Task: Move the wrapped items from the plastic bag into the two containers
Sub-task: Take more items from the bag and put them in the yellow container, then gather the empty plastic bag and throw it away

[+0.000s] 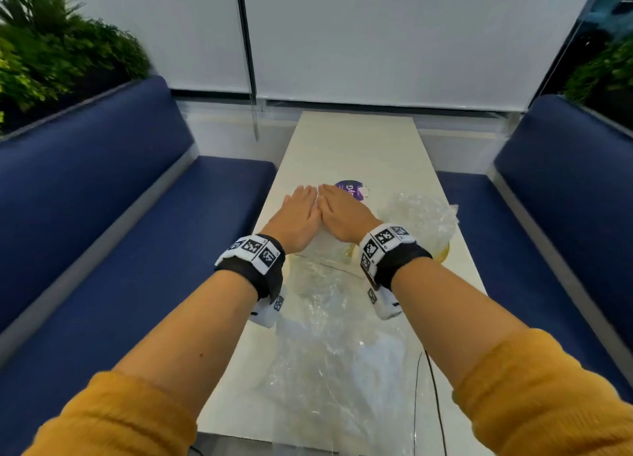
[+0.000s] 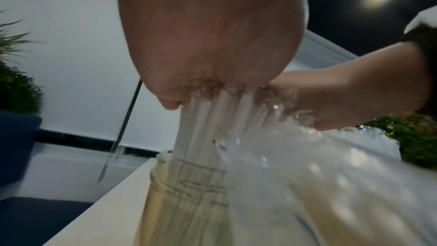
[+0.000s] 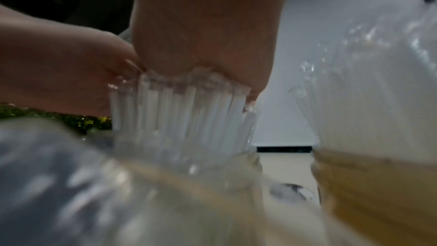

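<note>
Frame centre: left hand (image 1: 297, 216) and right hand (image 1: 346, 212), fingers flat, press wrapped straws (image 2: 212, 119) into a jar (image 2: 184, 194); uneven pressure could tip it.

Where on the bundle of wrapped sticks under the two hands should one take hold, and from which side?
Grip the bare upper part of the bundle of wrapped sticks, just above the container's rim, coming from the sides. The sticks stand upright, the lower part sits inside the container, and the left hand and right hand lie flat on the tips, so probably only that part offers a hold.
</note>
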The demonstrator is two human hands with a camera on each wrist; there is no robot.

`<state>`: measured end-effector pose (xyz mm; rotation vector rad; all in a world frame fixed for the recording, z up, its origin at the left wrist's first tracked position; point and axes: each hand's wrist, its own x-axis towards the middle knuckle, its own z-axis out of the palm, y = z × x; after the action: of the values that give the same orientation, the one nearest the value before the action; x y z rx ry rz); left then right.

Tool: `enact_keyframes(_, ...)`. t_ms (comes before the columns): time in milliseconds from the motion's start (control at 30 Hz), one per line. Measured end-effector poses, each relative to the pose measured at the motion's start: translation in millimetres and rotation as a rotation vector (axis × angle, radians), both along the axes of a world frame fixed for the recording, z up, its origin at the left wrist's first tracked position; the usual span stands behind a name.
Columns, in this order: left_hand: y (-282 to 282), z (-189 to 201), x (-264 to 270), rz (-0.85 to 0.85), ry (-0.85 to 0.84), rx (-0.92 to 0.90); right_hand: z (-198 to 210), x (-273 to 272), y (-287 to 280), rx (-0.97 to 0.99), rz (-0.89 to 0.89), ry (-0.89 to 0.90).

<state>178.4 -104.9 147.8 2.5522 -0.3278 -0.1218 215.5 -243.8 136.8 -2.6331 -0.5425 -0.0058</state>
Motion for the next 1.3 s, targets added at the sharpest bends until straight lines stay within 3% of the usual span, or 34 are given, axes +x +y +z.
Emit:
enact_keyframes(200,9.0,-6.4,7.8,-0.052,0.028,0.003,8.1,-6.3,-5.2,-0.065,0.021,-0.087)
enact_keyframes(367,32.2,11.7,-43.5,0.138,-0.438,-0.130,46.0,-67.5,-39.1,0.205,-0.171,-0.383)
enact_keyframes(433,47.0,11.7,-80.5,0.298,-0.478,-0.098,44.9,-96.8,-69.0,0.205,-0.340,-0.354)
enact_keyframes(533,58.0,-15.5,-121.0,0.430,-0.146,0.105,6.1,-123.6,-106.0,-0.063,-0.560,0.001)
enact_keyframes(600,55.6,-44.7,-134.3,0.384,0.173,0.242,-30.8,-138.7,-118.7,-0.380,-0.565,0.349)
enact_keyframes(667,48.6,-71.2,-141.6,0.310,0.371,0.199,-62.1,-155.5,-125.5,-0.531,-0.557,0.583)
enact_keyframes(733,41.1,-88.1,-147.0,0.291,0.375,-0.005,-82.1,-170.4,-128.7,-0.428,-0.592,0.760)
enact_keyframes(800,37.6,-96.6,-151.1,0.299,0.330,-0.179,-93.7,-180.0,-129.4,-0.135,-0.631,0.918)
enact_keyframes(867,38.7,-101.5,-149.8,0.266,0.285,-0.278,-102.4,-183.3,-132.6,0.093,-0.647,0.959)
enact_keyframes(1033,53.1,-73.6,-157.4,0.045,0.159,-0.526,-98.0,-181.3,-136.0,0.412,-0.643,0.778)
enact_keyframes(1167,60.9,-29.3,-169.7,-0.047,0.179,-0.784,-74.7,-171.6,-139.5,0.445,-0.535,0.585)
enact_keyframes(1233,56.8,-14.1,-166.2,-0.092,0.218,-0.829,-60.5,-167.0,-132.0,0.429,-0.416,0.497)
enact_keyframes(1300,44.8,-7.9,-158.4,-0.148,0.251,-0.735,-41.6,-160.8,-118.3,0.434,-0.351,0.508)
